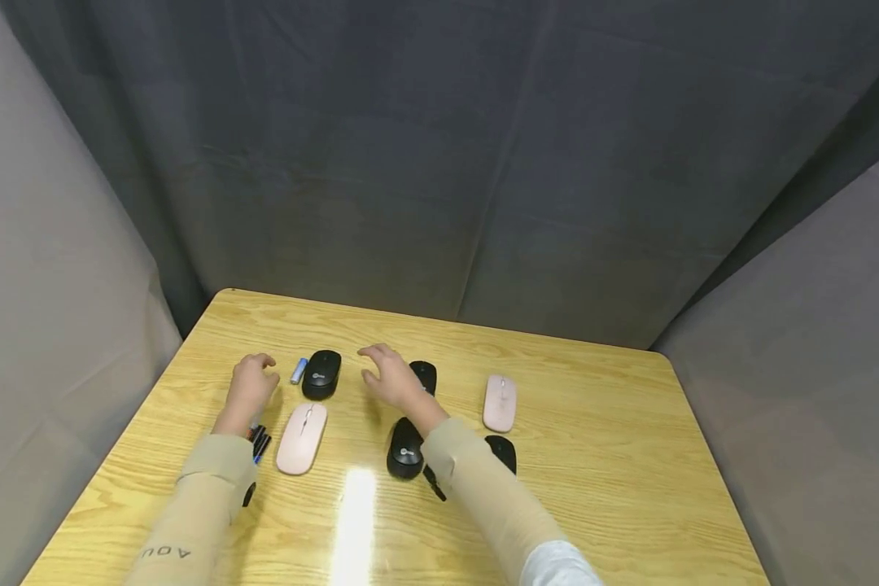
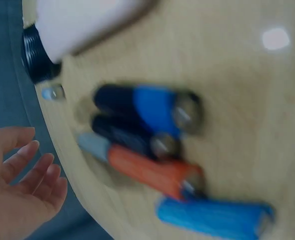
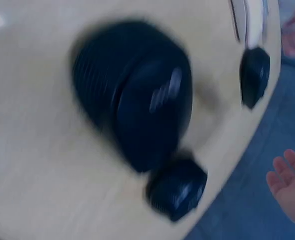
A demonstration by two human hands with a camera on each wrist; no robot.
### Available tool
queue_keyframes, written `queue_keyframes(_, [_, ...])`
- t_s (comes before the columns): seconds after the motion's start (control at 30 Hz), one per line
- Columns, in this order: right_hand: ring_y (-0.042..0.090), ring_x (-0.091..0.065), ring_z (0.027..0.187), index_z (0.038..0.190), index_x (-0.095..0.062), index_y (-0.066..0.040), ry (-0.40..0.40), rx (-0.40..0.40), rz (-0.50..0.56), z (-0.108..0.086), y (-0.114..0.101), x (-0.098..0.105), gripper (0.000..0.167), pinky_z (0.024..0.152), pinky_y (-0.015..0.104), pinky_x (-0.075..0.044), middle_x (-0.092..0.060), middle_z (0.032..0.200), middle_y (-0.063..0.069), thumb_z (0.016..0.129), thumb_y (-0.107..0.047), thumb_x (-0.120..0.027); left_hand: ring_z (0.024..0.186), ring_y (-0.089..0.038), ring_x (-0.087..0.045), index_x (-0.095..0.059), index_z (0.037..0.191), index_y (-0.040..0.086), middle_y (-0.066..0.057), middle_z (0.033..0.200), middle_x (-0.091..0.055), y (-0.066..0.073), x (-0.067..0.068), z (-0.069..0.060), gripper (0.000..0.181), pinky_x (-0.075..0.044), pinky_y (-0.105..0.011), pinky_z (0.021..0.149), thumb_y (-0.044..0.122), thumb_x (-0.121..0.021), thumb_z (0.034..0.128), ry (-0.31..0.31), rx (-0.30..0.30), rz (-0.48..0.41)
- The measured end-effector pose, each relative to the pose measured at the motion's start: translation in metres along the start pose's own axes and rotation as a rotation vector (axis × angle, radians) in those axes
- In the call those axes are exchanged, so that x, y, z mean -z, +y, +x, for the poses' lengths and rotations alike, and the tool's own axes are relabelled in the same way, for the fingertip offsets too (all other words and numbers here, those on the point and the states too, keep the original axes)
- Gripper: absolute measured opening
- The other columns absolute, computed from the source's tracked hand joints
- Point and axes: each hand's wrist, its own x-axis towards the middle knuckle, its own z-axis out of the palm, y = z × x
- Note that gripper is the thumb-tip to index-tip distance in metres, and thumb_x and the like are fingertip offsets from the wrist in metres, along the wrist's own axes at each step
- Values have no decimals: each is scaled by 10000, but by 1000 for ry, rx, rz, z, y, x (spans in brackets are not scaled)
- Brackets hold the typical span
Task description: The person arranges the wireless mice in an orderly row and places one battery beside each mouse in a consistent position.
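My left hand point(image 1: 251, 387) is over the table's left side, fingers loosely bent and holding nothing. Below its wrist lies a group of batteries point(image 1: 261, 443); the left wrist view shows a black-and-blue battery point(image 2: 155, 107), an orange one point(image 2: 147, 170) and a blue one point(image 2: 212, 217). Between the hands are a blue battery point(image 1: 299, 370), a black computer mouse point(image 1: 322, 375) and a pink mouse point(image 1: 302, 439). My right hand point(image 1: 391, 378) holds nothing, its fingers reaching left. Under its forearm and wrist are black mice point(image 1: 405, 449), blurred in the right wrist view point(image 3: 147, 100).
Further right lie another pink mouse point(image 1: 500, 403) and a black mouse point(image 1: 503, 452), partly hidden by my right sleeve. A small dark object point(image 1: 434, 483) shows beside that sleeve. Grey curtains point(image 1: 410, 163) surround the wooden table point(image 1: 601, 472).
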Motion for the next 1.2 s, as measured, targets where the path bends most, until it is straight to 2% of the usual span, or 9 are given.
queue_keyframes(0.1, [231,-453,1205,1322,-460,-126,54,24,-35,-7,18,20,402,976,361,-404,-461,1314,86,929,-189,-518,1053,-470,-453,-475,1180,-147,-354,1157,-450,-9,7,-8,349,-443,-511,821,16,-468,872,-27,11,15])
queue_keyframes(0.17, [241,-455,1201,1316,-464,-114,91,14,-29,-13,32,30,398,973,370,-406,-465,1307,95,927,-179,-519,973,-445,-499,-472,1176,-156,-360,1117,-471,-13,10,-12,365,-459,-493,767,13,-458,852,-46,18,22])
queue_keyframes(0.33, [279,-472,1180,1303,-475,-97,185,-75,41,-30,66,49,405,954,406,-417,-469,1293,111,908,-148,-549,873,-416,-546,-472,1159,-168,-365,1048,-512,-22,12,-19,389,-476,-468,698,34,-502,828,-104,-5,59])
queue_keyframes(0.5, [313,-431,1214,1309,-465,-81,203,-190,79,-52,98,58,430,979,440,-389,-437,1324,136,894,-124,-571,855,-393,-569,-489,1130,-166,-333,992,-557,-24,8,-27,373,-484,-465,723,38,-561,827,-143,-2,85])
queue_keyframes(0.7, [378,-384,1221,1309,-457,-55,224,-314,107,-83,135,59,457,969,511,-373,-414,1323,191,873,-86,-590,690,-269,-536,-522,1084,-152,-244,874,-581,-25,2,-30,313,-472,-394,628,15,-537,820,-121,-2,109])
queue_keyframes(0.83, [409,-420,1167,1276,-474,10,273,-361,130,-101,152,57,449,950,517,-383,-440,1261,251,851,-66,-597,713,-276,-521,-526,1080,-143,-276,944,-557,-27,0,-31,301,-469,-391,634,4,-533,818,-121,8,121])
queue_keyframes(1.0, [430,-461,1093,1255,-467,75,285,-416,175,-114,162,51,471,910,507,-407,-454,1192,306,833,-75,-611,790,-322,-535,-525,1075,-147,-330,1033,-525,-28,-1,-33,310,-485,-433,698,-21,-536,792,-110,19,117])
queue_keyframes(1.2, [415,-499,1052,1290,-410,97,271,-501,295,-123,167,45,513,866,477,-444,-476,1151,308,846,-78,-599,799,-352,-547,-539,1036,-160,-316,950,-553,-32,-2,-35,309,-474,-477,736,-36,-536,753,-55,-28,122])
